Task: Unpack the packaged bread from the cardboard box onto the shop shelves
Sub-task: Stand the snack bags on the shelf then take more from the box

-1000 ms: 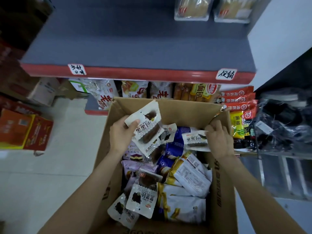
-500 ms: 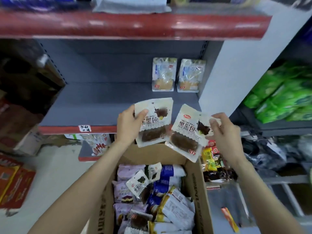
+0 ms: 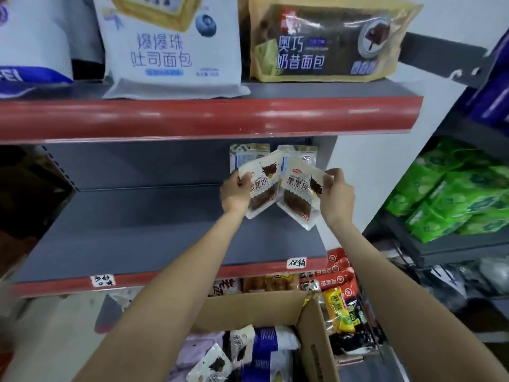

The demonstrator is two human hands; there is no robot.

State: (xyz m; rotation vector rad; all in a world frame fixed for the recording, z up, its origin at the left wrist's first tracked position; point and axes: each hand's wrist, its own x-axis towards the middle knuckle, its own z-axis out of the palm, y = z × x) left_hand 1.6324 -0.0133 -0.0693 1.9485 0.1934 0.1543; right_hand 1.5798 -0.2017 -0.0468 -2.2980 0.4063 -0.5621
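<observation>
Grey shelf unit w/ red front rails fills most of the view. Middle shelf is a grey deck; its red edge carries two handwritten white tags, the right one reading 促销, the left one not legible. Top shelf holds a white bag printed 爆爆珠 吐司面包 w/ a blueberry pic, and beside it a tan bag printed 奥巧 奶昔面包. Green packs are stacked on a dark rack at right.

Cardboard box sits open at bottom centre, below the middle shelf, w/ more wrapped bread inside: white packs, a blue-and-white one, pale purple ones. Red and yellow snack packs hang just right of the box.

Both arms reach up over the middle shelf toward its back right. Left hand grips the left bread pack by its left edge, fingers curled round it. Right hand pinches the right bread pack at its upper right edge. Both are white w/ a clear window showing dark bread, printed 黑黑包. Long axes run roughly top to bottom; tops lean together and overlap, bottoms splay apart, in a shallow inverted V, above the deck. Two similar packs stand behind them against the back panel.
</observation>
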